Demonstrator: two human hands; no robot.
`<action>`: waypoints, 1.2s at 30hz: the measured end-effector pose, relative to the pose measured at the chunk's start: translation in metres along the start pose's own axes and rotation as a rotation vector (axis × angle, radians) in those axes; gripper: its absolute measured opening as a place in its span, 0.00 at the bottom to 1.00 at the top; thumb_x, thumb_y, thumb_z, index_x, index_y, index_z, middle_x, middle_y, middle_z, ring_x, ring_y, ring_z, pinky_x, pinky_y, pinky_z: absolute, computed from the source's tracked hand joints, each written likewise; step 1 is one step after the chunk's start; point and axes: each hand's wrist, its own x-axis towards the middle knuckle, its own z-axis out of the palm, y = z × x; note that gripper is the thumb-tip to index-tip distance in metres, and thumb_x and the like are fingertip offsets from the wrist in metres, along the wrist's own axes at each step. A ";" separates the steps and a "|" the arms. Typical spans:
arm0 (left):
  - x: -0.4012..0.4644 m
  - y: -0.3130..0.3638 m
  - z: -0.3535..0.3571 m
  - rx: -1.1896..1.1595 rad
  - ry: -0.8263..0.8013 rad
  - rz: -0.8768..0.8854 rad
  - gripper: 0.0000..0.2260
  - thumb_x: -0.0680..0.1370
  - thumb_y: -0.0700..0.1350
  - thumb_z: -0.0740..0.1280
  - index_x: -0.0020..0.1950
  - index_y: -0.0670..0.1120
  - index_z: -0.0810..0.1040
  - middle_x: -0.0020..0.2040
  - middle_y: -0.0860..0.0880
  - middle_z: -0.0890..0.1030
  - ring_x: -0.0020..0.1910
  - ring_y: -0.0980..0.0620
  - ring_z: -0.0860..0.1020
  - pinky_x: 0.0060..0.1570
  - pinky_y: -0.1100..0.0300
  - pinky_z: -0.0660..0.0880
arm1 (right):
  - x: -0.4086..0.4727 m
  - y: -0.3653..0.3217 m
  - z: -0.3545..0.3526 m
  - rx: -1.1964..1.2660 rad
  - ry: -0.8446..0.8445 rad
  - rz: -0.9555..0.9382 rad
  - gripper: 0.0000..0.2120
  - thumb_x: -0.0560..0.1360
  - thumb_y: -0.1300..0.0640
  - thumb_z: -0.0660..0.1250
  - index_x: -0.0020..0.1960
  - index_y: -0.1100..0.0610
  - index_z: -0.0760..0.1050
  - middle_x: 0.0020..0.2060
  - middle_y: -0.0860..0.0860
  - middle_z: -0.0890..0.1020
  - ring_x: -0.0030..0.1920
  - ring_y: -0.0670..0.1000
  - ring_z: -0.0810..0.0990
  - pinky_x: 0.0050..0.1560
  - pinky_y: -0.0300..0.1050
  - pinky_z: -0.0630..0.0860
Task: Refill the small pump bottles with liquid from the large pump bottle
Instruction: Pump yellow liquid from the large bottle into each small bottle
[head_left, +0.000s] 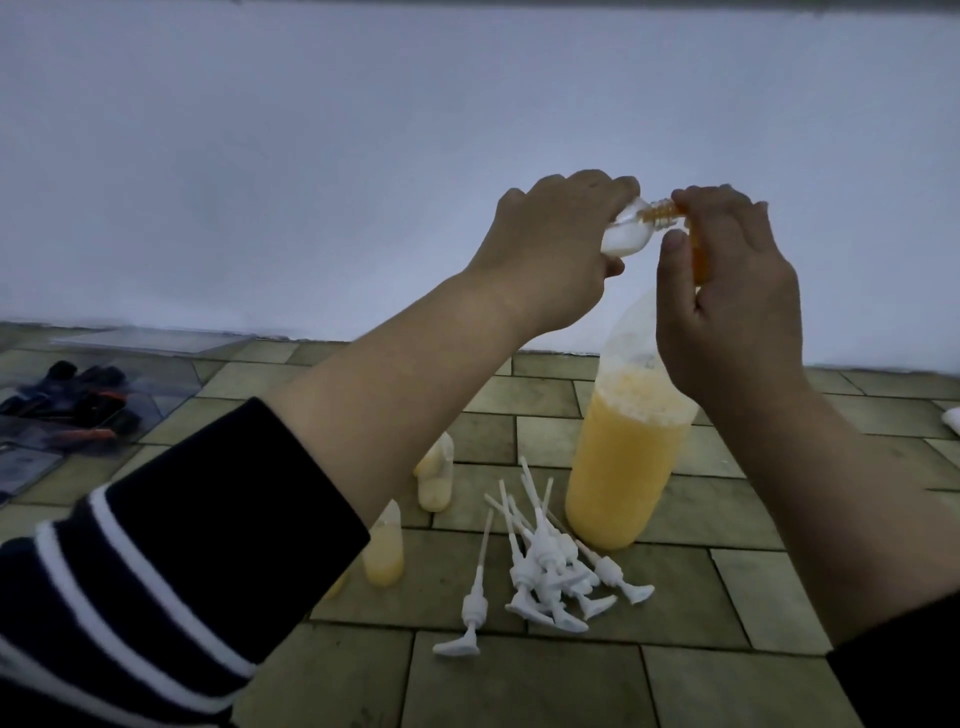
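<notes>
My left hand (545, 249) grips a small clear bottle (262, 236), tipped sideways with its threaded neck pointing right. Orange liquid shows in that neck. My right hand (727, 312) curls around the orange pump top (696, 254) of the large bottle (623, 457), right against the small bottle's mouth. The large bottle stands upright on the tiled floor, over half full of yellow-orange liquid with foam on top. Two small bottles (436, 478) (384, 545) holding yellowish liquid stand uncapped to its left. A heap of white pump heads (550, 571) with dip tubes lies in front.
A single pump head (467, 618) lies apart from the heap, nearer me. A clear plastic container (156, 343) with dark gloves (78, 395) sits at the far left by the white wall. A white object (953, 418) pokes in at the right edge.
</notes>
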 end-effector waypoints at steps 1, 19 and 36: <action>-0.001 0.000 0.002 0.001 -0.014 -0.006 0.17 0.77 0.47 0.65 0.65 0.52 0.69 0.60 0.53 0.75 0.58 0.48 0.72 0.54 0.54 0.65 | -0.002 0.001 0.002 0.003 -0.011 0.009 0.22 0.79 0.49 0.50 0.65 0.59 0.70 0.62 0.54 0.74 0.62 0.57 0.73 0.62 0.23 0.53; -0.004 0.001 0.001 -0.016 -0.035 -0.018 0.18 0.77 0.45 0.66 0.66 0.51 0.69 0.60 0.53 0.75 0.59 0.49 0.72 0.55 0.52 0.65 | -0.006 -0.003 0.002 0.024 0.022 -0.021 0.20 0.79 0.50 0.53 0.64 0.61 0.71 0.60 0.56 0.75 0.56 0.50 0.72 0.48 0.31 0.63; -0.003 -0.001 -0.007 -0.021 -0.039 -0.026 0.15 0.76 0.45 0.66 0.63 0.51 0.71 0.58 0.53 0.75 0.58 0.49 0.72 0.54 0.53 0.64 | 0.000 -0.012 0.000 0.025 0.042 -0.014 0.22 0.79 0.47 0.52 0.64 0.60 0.72 0.60 0.55 0.76 0.62 0.54 0.72 0.59 0.42 0.67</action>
